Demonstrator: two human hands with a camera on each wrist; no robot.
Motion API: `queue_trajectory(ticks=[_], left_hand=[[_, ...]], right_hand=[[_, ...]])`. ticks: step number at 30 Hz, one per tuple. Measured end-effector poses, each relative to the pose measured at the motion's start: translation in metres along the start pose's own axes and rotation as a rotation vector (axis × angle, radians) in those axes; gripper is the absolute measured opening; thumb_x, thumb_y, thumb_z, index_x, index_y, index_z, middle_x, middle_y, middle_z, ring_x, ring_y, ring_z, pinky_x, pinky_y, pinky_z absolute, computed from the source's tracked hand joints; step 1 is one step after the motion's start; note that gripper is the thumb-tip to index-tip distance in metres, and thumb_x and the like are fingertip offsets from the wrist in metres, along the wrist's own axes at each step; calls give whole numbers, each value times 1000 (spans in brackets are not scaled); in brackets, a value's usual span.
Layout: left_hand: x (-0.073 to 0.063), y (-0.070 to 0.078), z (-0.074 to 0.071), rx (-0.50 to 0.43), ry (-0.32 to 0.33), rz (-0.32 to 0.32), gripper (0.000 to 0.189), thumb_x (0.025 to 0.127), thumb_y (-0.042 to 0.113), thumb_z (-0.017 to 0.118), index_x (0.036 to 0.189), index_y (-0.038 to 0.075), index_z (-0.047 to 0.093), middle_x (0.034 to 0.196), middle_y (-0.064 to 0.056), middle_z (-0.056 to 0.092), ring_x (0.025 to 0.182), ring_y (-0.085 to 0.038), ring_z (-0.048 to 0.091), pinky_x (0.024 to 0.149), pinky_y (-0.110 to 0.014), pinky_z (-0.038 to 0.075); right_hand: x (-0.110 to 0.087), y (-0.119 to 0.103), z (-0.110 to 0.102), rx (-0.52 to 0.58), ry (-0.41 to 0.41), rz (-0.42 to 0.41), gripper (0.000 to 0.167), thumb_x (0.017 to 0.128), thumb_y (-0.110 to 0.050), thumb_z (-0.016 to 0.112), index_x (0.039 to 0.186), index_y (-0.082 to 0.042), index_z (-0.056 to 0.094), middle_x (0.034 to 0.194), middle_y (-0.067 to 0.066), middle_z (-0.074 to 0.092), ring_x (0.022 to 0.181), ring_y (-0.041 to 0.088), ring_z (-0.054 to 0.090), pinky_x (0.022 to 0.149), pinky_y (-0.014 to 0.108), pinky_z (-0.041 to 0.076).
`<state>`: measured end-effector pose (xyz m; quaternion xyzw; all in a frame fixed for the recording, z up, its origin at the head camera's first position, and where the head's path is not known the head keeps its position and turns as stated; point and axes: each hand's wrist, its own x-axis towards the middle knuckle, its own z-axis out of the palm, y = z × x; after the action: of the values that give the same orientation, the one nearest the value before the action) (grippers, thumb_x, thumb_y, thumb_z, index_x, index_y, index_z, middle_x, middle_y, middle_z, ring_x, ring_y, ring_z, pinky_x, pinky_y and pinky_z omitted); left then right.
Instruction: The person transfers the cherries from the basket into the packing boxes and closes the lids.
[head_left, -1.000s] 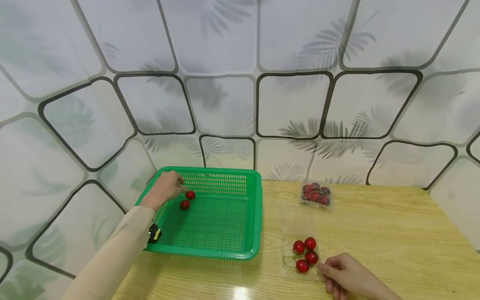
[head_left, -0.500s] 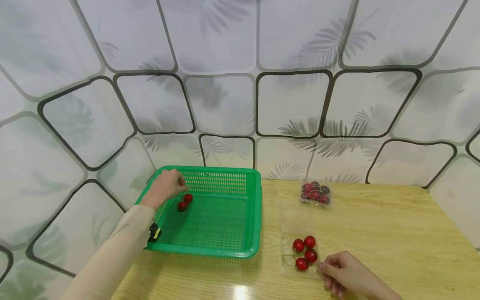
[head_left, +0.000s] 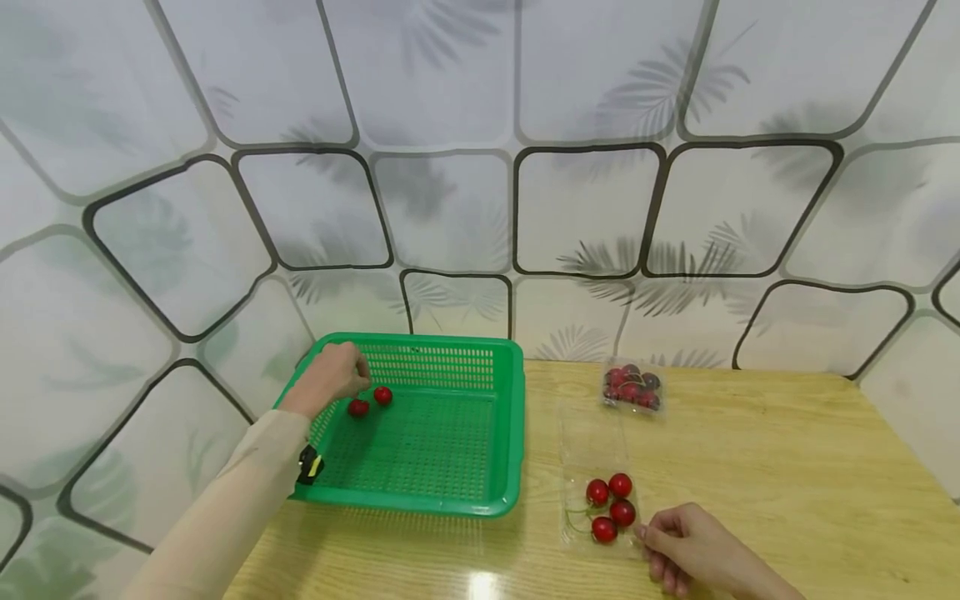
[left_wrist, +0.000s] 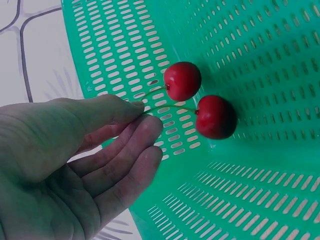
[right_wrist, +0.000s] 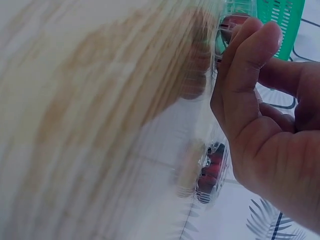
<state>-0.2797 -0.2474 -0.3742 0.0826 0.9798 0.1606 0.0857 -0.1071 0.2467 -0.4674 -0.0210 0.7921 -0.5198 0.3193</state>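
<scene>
My left hand (head_left: 330, 379) is over the left part of the green plastic basket (head_left: 408, 507). Its thumb and fingers pinch the thin green stems of two red cherries, best seen in the left wrist view: one cherry (left_wrist: 182, 81) and a darker second cherry (left_wrist: 216, 117) dangle apart inside the basket. On the table, an open clear plastic box (head_left: 592, 446) holds several red cherries (head_left: 622, 512) with stems. My right hand (head_left: 693, 546), fingers curled, pinches that box's right edge between thumb and index finger. In the right wrist view this hand (right_wrist: 270, 110) partly covers the box.
Behind the open box, near the back of the wooden table (head_left: 780, 467), sits another clear box of dark red cherries (head_left: 632, 388). A patterned curtain (head_left: 585, 208) rises along the table's back and sides. The basket's slotted walls stand around my left hand.
The two cherries under my left hand have swung and spread apart on their stems, while that hand has shifted only slightly. My right hand stays at the box edge.
</scene>
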Motion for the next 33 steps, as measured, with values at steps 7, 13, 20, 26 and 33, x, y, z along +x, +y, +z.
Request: queue_trajectory(ticks=[7,13,20,26,33], left_hand=[[-3,3,-4,1,-31,-4,8,90,9,70,89,3,76,70,-6,72,64,-19,69,60,-29,53],[-6,11,-9,23,-25,15,10,91,9,69,90,3,77,71,-7,74,60,-15,66,58,-29,51],[-11,22,-12,32,-15,46,10,90,7,68,86,7,77,79,-7,75,62,-16,64,56,-29,50],[-16,29,-13,45,22,100,12,88,6,65,84,10,76,77,-4,73,58,-15,57,55,-28,44],[-22,34,-13,54,59,187,16,90,7,61,86,8,76,75,-1,71,55,-13,52,56,-29,43]], right_hand=[[-1,3,1,6,-15,-33,34,107,-26,54,86,-2,66,68,-2,65,56,5,59,49,16,49],[-1,4,0,18,-25,-35,36,107,-29,55,87,-1,67,68,-2,65,56,3,59,49,15,49],[0,2,0,12,-14,-15,36,106,-30,56,86,-2,67,67,-2,65,55,3,58,50,16,49],[0,3,0,8,-9,-8,36,106,-30,57,86,-3,67,67,-2,65,55,4,58,49,16,49],[1,2,1,21,-13,-5,35,107,-28,55,86,-2,66,67,-2,64,55,3,58,49,16,48]])
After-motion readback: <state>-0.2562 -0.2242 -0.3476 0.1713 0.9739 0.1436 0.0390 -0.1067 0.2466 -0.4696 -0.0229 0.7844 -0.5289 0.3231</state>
